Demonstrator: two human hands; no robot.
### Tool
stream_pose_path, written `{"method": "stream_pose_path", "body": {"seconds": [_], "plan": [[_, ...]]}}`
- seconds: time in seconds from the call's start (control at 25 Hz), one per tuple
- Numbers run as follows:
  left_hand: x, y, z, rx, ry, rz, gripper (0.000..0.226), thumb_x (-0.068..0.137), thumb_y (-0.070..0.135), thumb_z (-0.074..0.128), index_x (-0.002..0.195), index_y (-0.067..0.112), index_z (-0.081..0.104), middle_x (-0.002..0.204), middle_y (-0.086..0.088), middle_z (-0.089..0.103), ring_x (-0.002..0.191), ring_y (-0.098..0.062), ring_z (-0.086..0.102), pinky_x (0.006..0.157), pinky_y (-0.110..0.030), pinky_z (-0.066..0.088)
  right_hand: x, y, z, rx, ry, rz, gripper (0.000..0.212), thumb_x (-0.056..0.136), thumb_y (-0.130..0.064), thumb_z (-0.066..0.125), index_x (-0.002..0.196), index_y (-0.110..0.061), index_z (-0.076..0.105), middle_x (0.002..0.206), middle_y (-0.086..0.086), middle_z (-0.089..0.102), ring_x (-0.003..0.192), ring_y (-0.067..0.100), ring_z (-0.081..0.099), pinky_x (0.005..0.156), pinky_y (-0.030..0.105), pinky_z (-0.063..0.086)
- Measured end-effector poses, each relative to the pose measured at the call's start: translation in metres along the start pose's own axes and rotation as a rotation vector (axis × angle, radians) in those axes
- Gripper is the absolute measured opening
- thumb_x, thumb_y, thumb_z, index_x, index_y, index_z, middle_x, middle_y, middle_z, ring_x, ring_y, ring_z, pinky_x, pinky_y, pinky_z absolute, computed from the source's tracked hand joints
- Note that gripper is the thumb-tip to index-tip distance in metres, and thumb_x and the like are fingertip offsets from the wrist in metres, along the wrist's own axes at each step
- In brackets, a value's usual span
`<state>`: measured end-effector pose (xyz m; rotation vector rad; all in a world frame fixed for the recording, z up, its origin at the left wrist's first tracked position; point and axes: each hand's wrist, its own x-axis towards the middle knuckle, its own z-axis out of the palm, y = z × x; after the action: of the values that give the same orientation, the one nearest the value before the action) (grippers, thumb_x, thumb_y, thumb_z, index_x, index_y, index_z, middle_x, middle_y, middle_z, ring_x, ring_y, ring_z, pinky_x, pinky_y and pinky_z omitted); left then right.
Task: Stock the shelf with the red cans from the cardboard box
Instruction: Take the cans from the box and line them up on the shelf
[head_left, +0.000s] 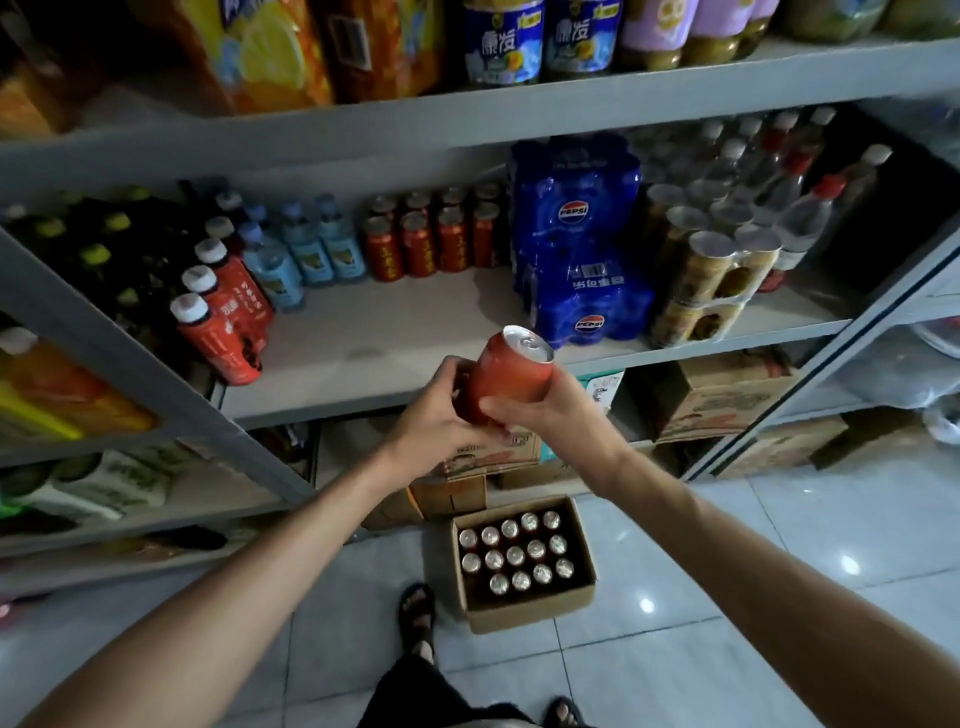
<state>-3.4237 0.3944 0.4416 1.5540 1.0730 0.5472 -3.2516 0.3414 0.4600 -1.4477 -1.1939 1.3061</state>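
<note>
Both the left hand (441, 415) and the right hand (540, 410) grasp one red can (511, 371) at frame centre; about eight cans (431, 239) stand on the shelf (395, 332), and the cardboard box (524, 564) at the bottom looks mostly full.

Tilted red can (511, 371) held before shelf (395, 332); more stand upright in cardboard box (524, 610).

Both bare forearms reach forward and converge. The left hand (434, 415) and right hand (545, 410) meet, fingers curled inward in a shared grip, thumbs uppermost.
</note>
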Motion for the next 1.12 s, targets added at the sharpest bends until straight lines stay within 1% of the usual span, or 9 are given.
{"method": "stream_pose_path", "body": {"seconds": [0.16,0.32,0.44,0.6,0.72,0.8,0.92,1.04,1.12], "plan": [[0.042,-0.025,-0.044,-0.014,0.022,0.077,0.072,0.060,0.018,0.088,0.118,0.025,0.046,0.114,0.007,0.063,0.100,0.000,0.063,0.077,-0.012,0.052,0.055,0.002,0.044,0.004,0.171,-0.013,0.076,0.066,-0.038,0.086,0.131,-0.023,0.049,0.115,-0.008,0.066,0.106,0.007,0.063,0.095,0.036,0.053],[0.080,-0.048,-0.090,0.012,-0.077,0.011,0.067,0.067,0.029,0.085,0.123,0.032,0.047,0.114,0.013,0.063,0.098,0.012,0.060,0.080,-0.014,0.047,0.107,0.007,0.068,0.057,0.209,0.008,0.073,0.069,-0.037,0.085,0.131,-0.021,0.050,0.112,-0.005,0.067,0.100,0.008,0.067,0.081,0.025,0.058],[0.109,-0.069,-0.119,0.127,-0.143,-0.059,0.071,0.064,0.040,0.086,0.123,0.038,0.048,0.124,0.012,0.062,0.115,-0.002,0.061,0.094,-0.022,0.048,0.143,0.020,0.078,0.052,0.216,0.037,0.071,0.072,-0.035,0.083,0.133,-0.022,0.049,0.116,-0.007,0.065,0.100,0.000,0.063,0.081,0.018,0.053],[0.144,-0.107,-0.159,0.679,-0.107,-0.254,0.104,0.067,0.038,0.086,0.151,0.019,0.029,0.154,-0.008,0.037,0.143,-0.027,0.034,0.115,-0.045,0.033,0.199,0.041,0.082,-0.034,0.176,0.035,0.069,0.075,-0.018,0.080,0.135,-0.017,0.047,0.126,-0.001,0.061,0.111,0.009,0.055,0.096,0.028,0.043],[0.154,-0.125,-0.181,0.724,-0.251,-0.358,0.101,0.066,0.038,0.087,0.149,0.020,0.033,0.150,-0.007,0.037,0.145,-0.029,0.028,0.118,-0.041,0.025,0.251,0.048,0.086,-0.169,0.137,0.000,0.072,0.075,-0.012,0.079,0.137,-0.015,0.044,0.131,0.003,0.058,0.118,0.015,0.053,0.095,0.027,0.039],[0.159,-0.133,-0.186,0.774,-0.326,-0.414,0.111,0.067,0.044,0.085,0.153,0.018,0.021,0.151,-0.002,0.030,0.146,-0.024,0.020,0.118,-0.035,0.017,0.286,0.051,0.090,-0.186,0.096,-0.042,0.076,0.075,-0.007,0.078,0.140,-0.013,0.040,0.135,0.006,0.055,0.123,0.018,0.050,0.100,0.028,0.038],[0.165,-0.140,-0.190,1.075,-0.296,-0.446,0.135,0.059,0.066,0.080,0.156,0.028,-0.007,0.162,-0.016,-0.015,0.148,-0.044,-0.011,0.121,-0.055,0.004,0.328,0.057,0.097,-0.163,0.094,-0.102,0.081,0.071,0.001,0.078,0.141,-0.007,0.038,0.137,0.009,0.052,0.128,0.024,0.048,0.105,0.024,0.036],[0.173,-0.146,-0.198,1.067,-0.361,-0.442,0.138,0.058,0.065,0.081,0.155,0.029,-0.010,0.161,-0.017,-0.021,0.147,-0.047,-0.016,0.120,-0.058,0.003,0.362,0.066,0.109,-0.166,0.089,-0.125,0.082,0.071,-0.004,0.080,0.142,-0.009,0.039,0.137,0.008,0.055,0.127,0.022,0.050,0.109,0.035,0.038],[0.178,-0.148,-0.201,1.127,-0.432,-0.421,0.141,0.058,0.066,0.080,0.155,0.024,-0.012,0.162,-0.020,-0.017,0.148,-0.045,-0.015,0.120,-0.060,0.006,0.374,0.073,0.117,-0.171,0.075,-0.114,0.082,0.072,-0.007,0.080,0.142,-0.011,0.039,0.138,0.008,0.053,0.127,0.023,0.049,0.109,0.033,0.037]]}}
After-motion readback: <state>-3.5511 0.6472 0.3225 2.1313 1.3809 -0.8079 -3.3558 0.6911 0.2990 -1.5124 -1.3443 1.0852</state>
